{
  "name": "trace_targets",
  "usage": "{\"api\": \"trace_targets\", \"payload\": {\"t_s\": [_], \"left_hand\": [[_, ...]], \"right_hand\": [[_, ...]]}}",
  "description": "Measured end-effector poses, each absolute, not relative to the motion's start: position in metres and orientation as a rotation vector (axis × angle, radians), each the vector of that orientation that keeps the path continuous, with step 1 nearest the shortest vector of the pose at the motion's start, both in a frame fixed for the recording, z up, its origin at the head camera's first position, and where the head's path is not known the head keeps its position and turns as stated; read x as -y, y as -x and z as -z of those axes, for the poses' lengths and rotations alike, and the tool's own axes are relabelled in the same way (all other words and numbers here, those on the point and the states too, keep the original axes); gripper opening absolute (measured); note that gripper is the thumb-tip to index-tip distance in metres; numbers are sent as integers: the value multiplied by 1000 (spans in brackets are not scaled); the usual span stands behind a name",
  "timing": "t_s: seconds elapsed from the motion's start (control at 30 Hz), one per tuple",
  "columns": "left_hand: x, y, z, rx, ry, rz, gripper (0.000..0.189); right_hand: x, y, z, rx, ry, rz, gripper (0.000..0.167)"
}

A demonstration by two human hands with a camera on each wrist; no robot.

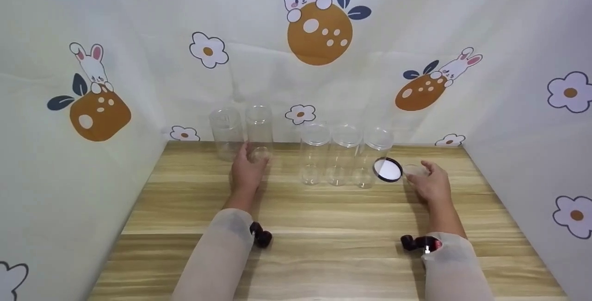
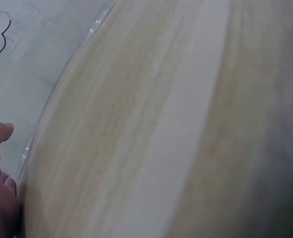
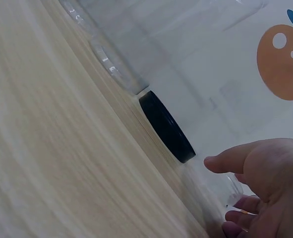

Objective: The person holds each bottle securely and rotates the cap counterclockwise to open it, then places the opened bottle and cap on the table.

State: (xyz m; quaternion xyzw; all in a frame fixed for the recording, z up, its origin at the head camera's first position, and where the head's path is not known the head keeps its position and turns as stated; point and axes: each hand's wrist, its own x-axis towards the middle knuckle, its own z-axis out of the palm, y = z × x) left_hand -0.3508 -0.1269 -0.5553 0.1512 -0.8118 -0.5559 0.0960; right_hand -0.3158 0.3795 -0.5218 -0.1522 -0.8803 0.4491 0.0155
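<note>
At the back left, my left hand [image 1: 247, 171] holds the lower part of a clear jar [image 1: 259, 127], thumb on its right side and fingers on its left. In the left wrist view only the thumb [image 2: 0, 132] and some fingertips show at the edge. Over on the right, my right hand [image 1: 432, 185] has its thumb and fingers around a small clear round piece [image 1: 415, 170], partly hidden; its exact kind is unclear. Just left of that hand lies a black-rimmed lid [image 1: 387, 170] with a white inner face up, seen edge-on in the right wrist view [image 3: 167, 127].
Another clear jar [image 1: 225, 130] stands left of the held one. Three more clear jars, the left [image 1: 314, 153], middle [image 1: 344, 153] and right [image 1: 374, 153], stand upright in a row between my hands. A patterned cloth [image 1: 259, 79] rises behind the wooden table [image 1: 333, 236].
</note>
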Motion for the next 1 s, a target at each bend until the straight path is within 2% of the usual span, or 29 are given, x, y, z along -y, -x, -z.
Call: {"api": "trace_targets", "payload": {"t_s": [0.67,1.0], "left_hand": [[124,353,552,2376,-405,1686,66],[126,347,555,2363,-443,1670,73]], "right_hand": [[-382,319,526,2828,453,-1250,74],[-372,315,513,2602,523,-1331,62]]}}
